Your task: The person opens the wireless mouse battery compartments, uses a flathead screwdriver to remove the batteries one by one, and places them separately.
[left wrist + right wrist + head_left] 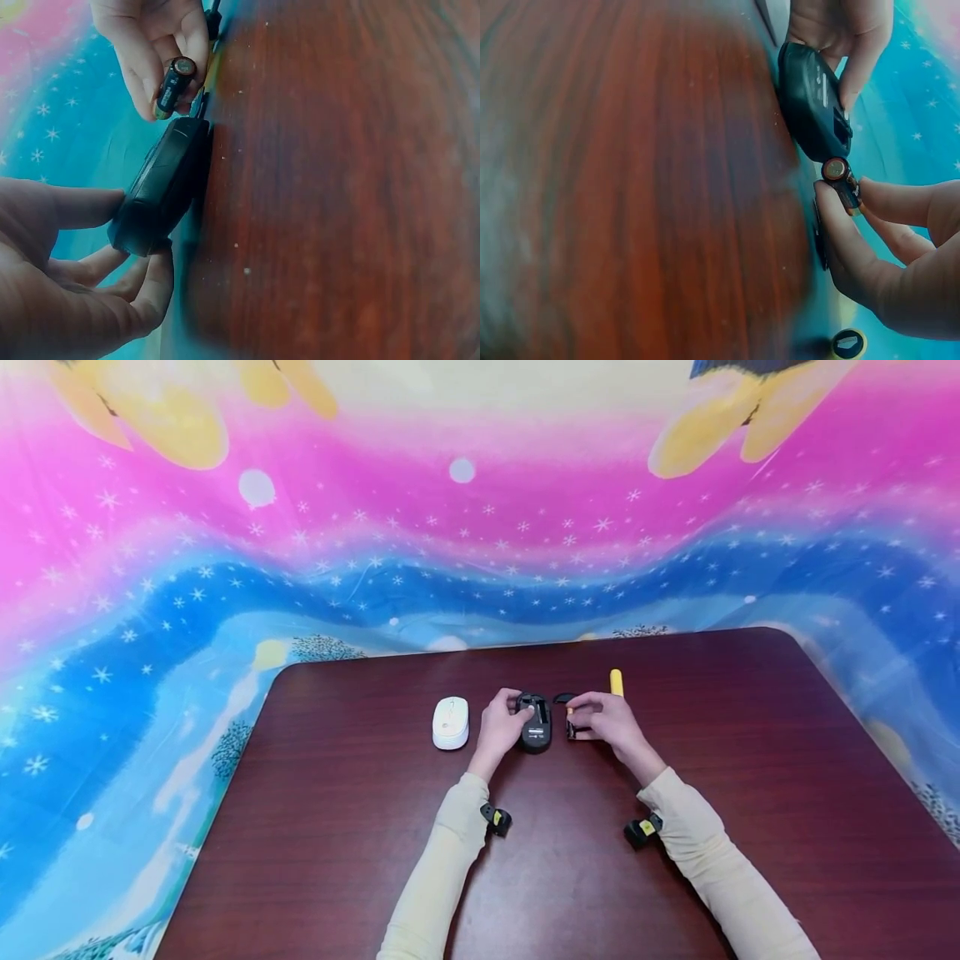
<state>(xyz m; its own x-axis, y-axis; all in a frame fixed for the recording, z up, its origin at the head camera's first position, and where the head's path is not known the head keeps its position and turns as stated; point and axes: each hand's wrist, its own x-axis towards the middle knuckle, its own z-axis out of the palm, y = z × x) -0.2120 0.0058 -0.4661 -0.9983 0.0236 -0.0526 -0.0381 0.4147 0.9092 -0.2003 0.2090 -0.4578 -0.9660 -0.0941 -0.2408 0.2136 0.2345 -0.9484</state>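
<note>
A black computer mouse (535, 737) lies upside down on the table, its battery compartment uncovered. My left hand (501, 722) grips its left side, thumb on the underside and fingers along the edge. Just right of the mouse, my right hand (609, 720) pinches a small dark battery with a copper-coloured end (175, 84) between thumb and fingers. In the right wrist view the battery (841, 186) appears close to the mouse's (810, 101) end. Partly behind the right fingers is a curved black piece (564, 697), which looks like the mouse's cover.
A white mouse (451, 723) stands on the table left of my left hand. Beyond the right hand lies a yellow rod-shaped object (616, 682), partly hidden. The dark red-brown table (360, 827) ends at a patterned cloth (480, 543) behind it.
</note>
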